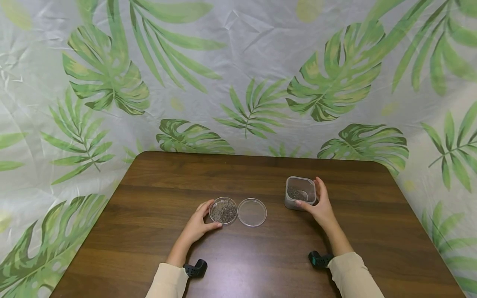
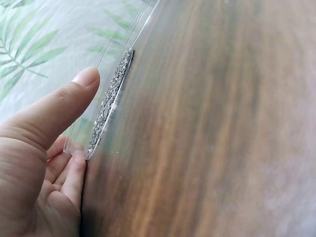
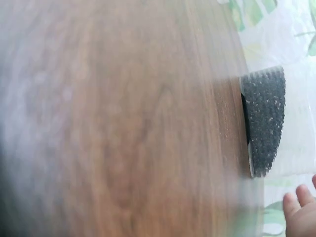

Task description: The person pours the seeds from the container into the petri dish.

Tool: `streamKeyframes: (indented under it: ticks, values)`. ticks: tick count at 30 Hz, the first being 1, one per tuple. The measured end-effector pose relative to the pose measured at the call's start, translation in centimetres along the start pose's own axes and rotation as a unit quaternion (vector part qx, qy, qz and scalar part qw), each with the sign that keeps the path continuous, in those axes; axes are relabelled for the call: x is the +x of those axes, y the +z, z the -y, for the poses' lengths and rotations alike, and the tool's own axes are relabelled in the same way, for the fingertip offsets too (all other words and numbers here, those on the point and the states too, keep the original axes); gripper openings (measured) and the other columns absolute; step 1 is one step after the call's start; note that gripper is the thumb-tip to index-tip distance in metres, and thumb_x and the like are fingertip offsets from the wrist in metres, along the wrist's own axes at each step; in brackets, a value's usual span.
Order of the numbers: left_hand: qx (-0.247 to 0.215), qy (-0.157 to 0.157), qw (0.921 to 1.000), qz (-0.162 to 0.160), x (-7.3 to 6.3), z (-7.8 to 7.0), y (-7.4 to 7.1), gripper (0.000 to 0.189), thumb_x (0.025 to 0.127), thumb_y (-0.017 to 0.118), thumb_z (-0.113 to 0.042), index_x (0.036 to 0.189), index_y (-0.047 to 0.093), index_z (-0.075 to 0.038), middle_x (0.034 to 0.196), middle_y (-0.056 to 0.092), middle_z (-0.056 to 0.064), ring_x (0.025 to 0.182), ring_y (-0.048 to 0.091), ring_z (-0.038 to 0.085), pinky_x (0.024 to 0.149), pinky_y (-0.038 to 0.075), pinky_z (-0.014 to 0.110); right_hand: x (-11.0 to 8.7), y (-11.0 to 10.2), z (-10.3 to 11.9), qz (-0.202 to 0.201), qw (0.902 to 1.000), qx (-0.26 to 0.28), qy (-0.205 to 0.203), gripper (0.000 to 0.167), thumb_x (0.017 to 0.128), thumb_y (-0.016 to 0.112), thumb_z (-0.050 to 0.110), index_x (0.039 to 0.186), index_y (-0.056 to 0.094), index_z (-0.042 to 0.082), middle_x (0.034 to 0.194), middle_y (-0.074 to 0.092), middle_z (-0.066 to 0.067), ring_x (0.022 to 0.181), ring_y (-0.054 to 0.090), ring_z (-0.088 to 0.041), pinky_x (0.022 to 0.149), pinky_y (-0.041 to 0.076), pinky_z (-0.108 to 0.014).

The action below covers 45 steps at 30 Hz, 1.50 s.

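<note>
My left hand [image 1: 198, 223] holds a clear round petri dish [image 1: 223, 199] by its side, thumb near the front and fingers behind. Dark grey granules [image 2: 111, 106] lie spread over the bottom of this dish. Close at its right is a second clear round dish or lid [image 1: 252, 212], with no granules visible in it. My right hand [image 1: 322, 207] is around the right side of a squarish clear tub [image 1: 292, 205], its thumb at the front wall and its fingers at the back right. Dark granules [image 3: 266, 118] are heaped at a slant inside the tub.
Everything stands on a brown wood-grain table [image 1: 156, 182]. Behind the far edge hangs a pale curtain [image 1: 257, 49] printed with green leaves. Each wrist wears a black camera mount [image 1: 196, 269] below a cream sleeve.
</note>
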<state>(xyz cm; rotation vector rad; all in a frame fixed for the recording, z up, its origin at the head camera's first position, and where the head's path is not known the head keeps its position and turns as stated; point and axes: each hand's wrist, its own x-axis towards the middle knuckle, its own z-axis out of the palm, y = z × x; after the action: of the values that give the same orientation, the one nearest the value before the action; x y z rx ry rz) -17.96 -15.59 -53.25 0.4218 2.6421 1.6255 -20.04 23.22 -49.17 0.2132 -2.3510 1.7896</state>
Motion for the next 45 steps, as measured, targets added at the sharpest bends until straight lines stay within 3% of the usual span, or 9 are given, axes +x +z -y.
streamKeyframes:
  ticks: [5, 12, 21, 29, 38, 45]
  values:
    - [-0.001, -0.004, 1.0, 0.0, 0.1, 0.1, 0.0, 0.082, 0.065, 0.081, -0.014, 0.132, 0.039, 0.003, 0.131, 0.038, 0.02, 0.117, 0.043, 0.033, 0.099, 0.035, 0.034, 0.4, -0.2, -1.5, -0.018, 0.9994, -0.016, -0.026, 0.098, 0.07, 0.076, 0.004, 0.143, 0.009, 0.006, 0.143, 0.016, -0.024, 0.13, 0.016, -0.037, 0.106, 0.015, -0.049]
    - [-0.001, -0.006, 1.0, -0.001, 0.1, 0.2, 0.1, 0.082, 0.065, 0.081, -0.014, 0.133, 0.039, 0.002, 0.131, 0.038, 0.02, 0.117, 0.043, 0.033, 0.099, 0.035, 0.034, -0.1, 0.1, 1.8, -0.033, 0.9989, -0.013, -0.032, 0.095, 0.067, 0.075, -0.003, 0.139, 0.013, -0.004, 0.14, 0.02, -0.026, 0.128, 0.019, -0.041, 0.104, 0.017, -0.05]
    - [-0.001, 0.0, 1.0, 0.0, 0.1, 0.2, 0.0, 0.082, 0.065, 0.081, -0.014, 0.133, 0.038, 0.004, 0.13, 0.038, 0.021, 0.117, 0.043, 0.033, 0.099, 0.035, 0.034, 0.0, 0.5, 3.2, -0.052, 0.997, 0.024, -0.052, 0.093, 0.065, 0.074, -0.011, 0.138, 0.017, -0.004, 0.138, 0.023, -0.024, 0.126, 0.021, -0.039, 0.106, 0.018, -0.044]
    - [-0.009, -0.006, 0.9999, 0.0, 0.1, 0.3, 0.1, 0.082, 0.065, 0.081, -0.014, 0.133, 0.039, 0.002, 0.131, 0.037, 0.02, 0.117, 0.043, 0.033, 0.099, 0.034, 0.034, -0.1, 1.2, 4.4, -0.028, 0.9958, 0.031, -0.082, 0.094, 0.064, 0.074, -0.012, 0.138, 0.017, -0.003, 0.139, 0.023, -0.019, 0.127, 0.02, -0.036, 0.106, 0.019, -0.041]
    - [-0.015, -0.003, 0.9999, -0.001, 0.1, 0.2, 0.1, 0.083, 0.064, 0.081, -0.014, 0.133, 0.038, 0.003, 0.131, 0.038, 0.019, 0.118, 0.042, 0.032, 0.099, 0.034, 0.034, -0.5, 2.6, 5.3, 0.0, 0.9917, 0.041, -0.122, 0.095, 0.062, 0.074, -0.015, 0.137, 0.017, -0.005, 0.136, 0.024, -0.025, 0.124, 0.022, -0.042, 0.105, 0.021, -0.041]
    - [-0.012, 0.003, 0.9999, -0.003, 0.0, 0.4, 0.1, 0.083, 0.064, 0.081, -0.015, 0.133, 0.038, 0.003, 0.13, 0.038, 0.02, 0.118, 0.042, 0.032, 0.099, 0.035, 0.034, -0.8, 3.7, 5.6, 0.026, 0.9895, 0.019, -0.141, 0.096, 0.06, 0.076, -0.012, 0.136, 0.018, -0.008, 0.135, 0.026, -0.028, 0.123, 0.026, -0.043, 0.103, 0.024, -0.044]
